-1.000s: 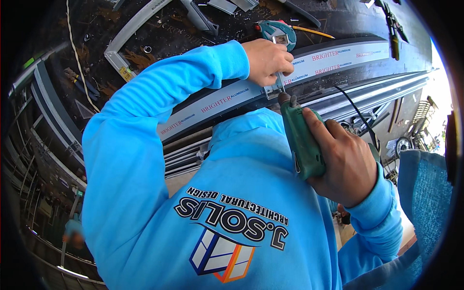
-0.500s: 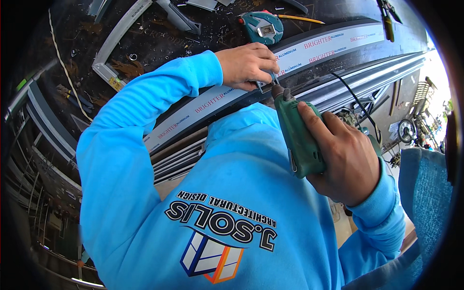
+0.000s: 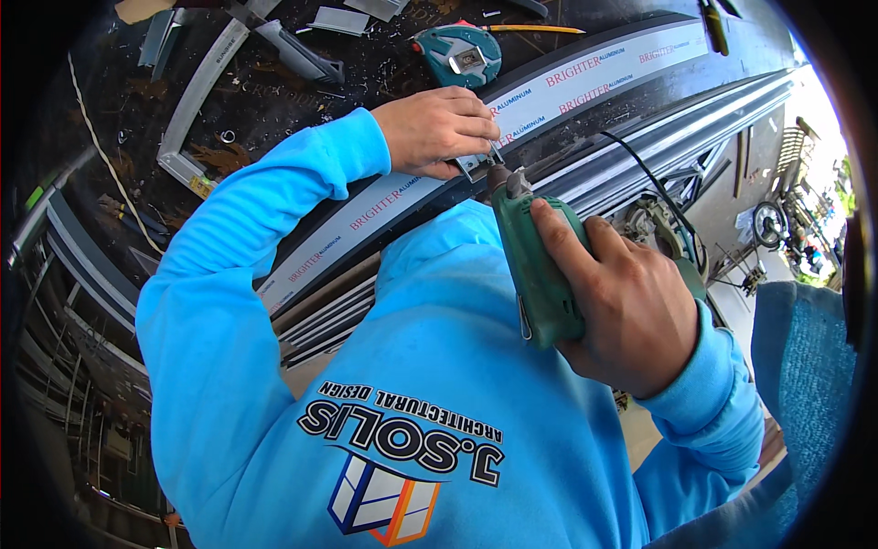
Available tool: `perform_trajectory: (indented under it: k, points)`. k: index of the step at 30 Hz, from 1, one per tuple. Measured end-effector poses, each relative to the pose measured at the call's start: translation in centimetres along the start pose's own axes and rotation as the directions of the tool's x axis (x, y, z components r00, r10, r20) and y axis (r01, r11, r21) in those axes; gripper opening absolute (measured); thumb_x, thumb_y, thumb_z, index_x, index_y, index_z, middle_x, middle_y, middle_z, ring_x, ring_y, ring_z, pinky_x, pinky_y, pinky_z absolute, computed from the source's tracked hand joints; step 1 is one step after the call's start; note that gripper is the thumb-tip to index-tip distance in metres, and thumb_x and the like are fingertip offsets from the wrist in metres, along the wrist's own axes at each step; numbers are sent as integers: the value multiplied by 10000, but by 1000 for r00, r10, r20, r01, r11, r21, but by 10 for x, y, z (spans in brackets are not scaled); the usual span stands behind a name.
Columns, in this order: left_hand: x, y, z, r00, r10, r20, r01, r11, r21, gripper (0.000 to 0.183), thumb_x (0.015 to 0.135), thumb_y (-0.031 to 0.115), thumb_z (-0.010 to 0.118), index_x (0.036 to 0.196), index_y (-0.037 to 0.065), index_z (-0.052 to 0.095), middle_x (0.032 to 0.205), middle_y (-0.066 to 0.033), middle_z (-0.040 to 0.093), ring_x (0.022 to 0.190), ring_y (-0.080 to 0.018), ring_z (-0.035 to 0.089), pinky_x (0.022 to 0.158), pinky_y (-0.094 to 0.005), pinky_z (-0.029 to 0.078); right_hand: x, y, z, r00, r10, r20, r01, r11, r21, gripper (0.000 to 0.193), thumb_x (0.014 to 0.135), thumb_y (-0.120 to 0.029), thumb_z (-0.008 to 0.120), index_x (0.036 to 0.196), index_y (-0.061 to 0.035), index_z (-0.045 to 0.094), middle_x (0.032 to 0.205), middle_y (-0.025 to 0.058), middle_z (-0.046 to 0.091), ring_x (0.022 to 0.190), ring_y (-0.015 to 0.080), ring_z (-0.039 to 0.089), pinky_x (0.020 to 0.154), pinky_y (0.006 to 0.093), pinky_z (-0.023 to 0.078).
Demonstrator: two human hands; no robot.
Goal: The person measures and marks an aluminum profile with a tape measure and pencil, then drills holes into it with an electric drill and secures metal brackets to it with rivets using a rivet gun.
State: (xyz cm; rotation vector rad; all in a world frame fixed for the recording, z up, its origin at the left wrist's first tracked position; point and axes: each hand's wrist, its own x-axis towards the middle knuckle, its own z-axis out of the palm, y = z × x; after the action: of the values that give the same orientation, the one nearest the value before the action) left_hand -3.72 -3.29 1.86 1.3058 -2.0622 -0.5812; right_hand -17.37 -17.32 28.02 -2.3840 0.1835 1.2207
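My left hand is closed on a small metal channel piece at the near edge of a long aluminum profile, which is covered in white printed film. Part of the piece is hidden under the fingers. A green power drill is gripped in my right hand, with the index finger lying along its body. The drill's chuck points away from me at the metal piece, close to my left fingertips. Whether the bit touches the piece I cannot tell.
Beyond my left hand lie a teal tape measure and a yellow pencil. A grey-handled tool and an angled metal frame are on the dark table. The black cord runs past stacked profiles at right.
The view has shifted, so the table and both hands appear farther left. More of the metal piece shows beside my left fingers. Both hands keep their grips.
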Motion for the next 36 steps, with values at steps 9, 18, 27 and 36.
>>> perform_trajectory:
  k: [9,18,27,36]
  points:
    - [4,0,-4,1000,5,21,-6,1000,5,550,634,188,805,1138,45,637,1290,-64,569,1231,-264,512,1095,-396,393,1,-4,8,999,-28,-16,25,988,-151,877,662,-217,799,1419,-38,393,953,234,569,776,331,647,698,426,535]
    - [6,2,-6,999,-10,32,10,1000,-4,514,630,183,810,1097,38,651,1265,-69,580,1223,-264,518,1082,-397,411,6,0,-4,995,16,96,-11,999,-50,824,672,-177,774,1397,-23,415,863,184,557,744,324,645,657,422,533]
    - [6,4,-6,999,-19,37,19,1000,5,517,631,171,808,1103,37,645,1253,-80,584,1230,-267,521,1072,-393,427,4,1,1,999,-18,32,21,994,-103,789,689,-157,756,1389,-15,419,844,186,556,704,326,642,632,420,536]
    - [5,7,-5,1000,-13,16,13,1000,-4,503,631,158,805,1090,39,639,1249,-74,586,1219,-269,533,1056,-387,443,13,7,11,999,-23,-23,21,997,-69,824,657,-153,757,1391,-7,412,842,184,572,680,339,640,617,430,536]
